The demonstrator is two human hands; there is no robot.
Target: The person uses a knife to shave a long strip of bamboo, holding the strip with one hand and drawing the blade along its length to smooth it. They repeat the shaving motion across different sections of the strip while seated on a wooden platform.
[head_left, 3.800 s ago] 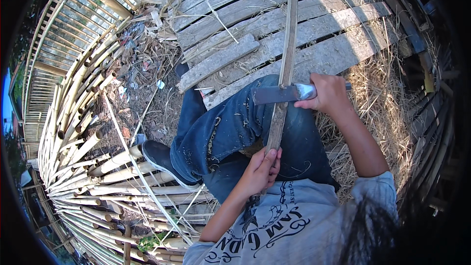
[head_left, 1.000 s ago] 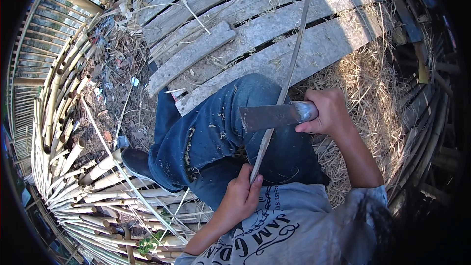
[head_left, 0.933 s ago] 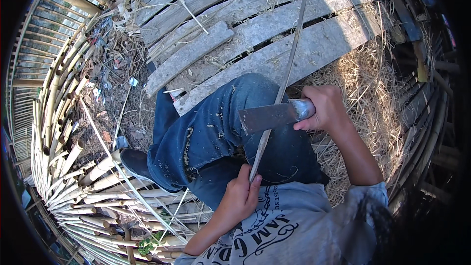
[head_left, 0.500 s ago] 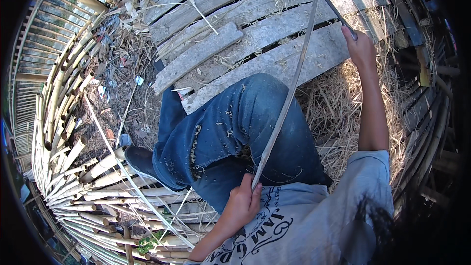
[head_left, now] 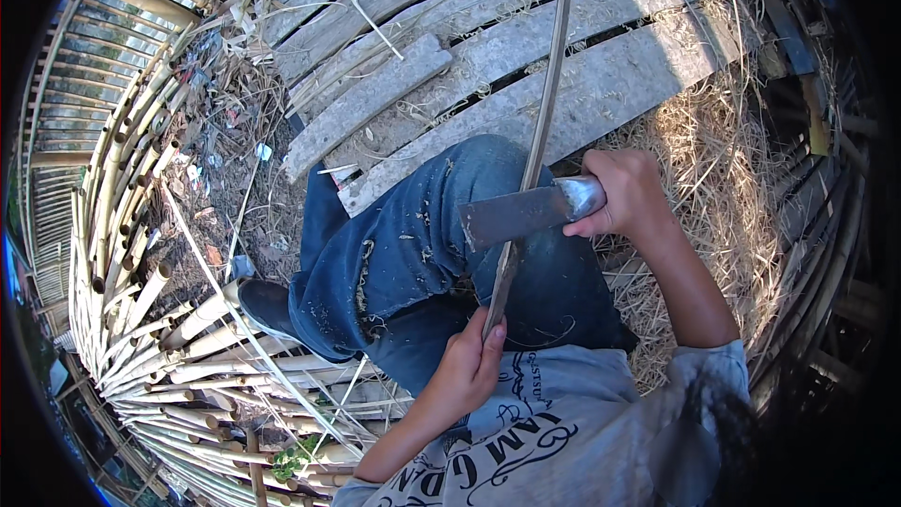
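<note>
My left hand (head_left: 467,361) is closed around the near end of a long bamboo strip (head_left: 542,131), by my shirt front. From there the strip slants up across my raised knee (head_left: 488,169) and over the planks, out past the top edge of the view. In my right hand (head_left: 624,192) is a broad-bladed knife (head_left: 514,216) with a shiny metal collar, its handle mostly hidden by my fingers. The flat of the blade lies crosswise over the strip, just above my left hand. Whether the edge bites into the strip I cannot tell.
A platform of grey wooden planks (head_left: 601,89) lies ahead, with a loose board (head_left: 371,103) on it. Straw-like shavings (head_left: 694,169) pile up at the right. Many bamboo poles (head_left: 202,371) are stacked at the left, beside littered ground and a bamboo fence (head_left: 89,84).
My right hand has come down and inward from the far right, bringing the knife across the strip. The strip's far end has swung left. My left hand keeps its grip.
</note>
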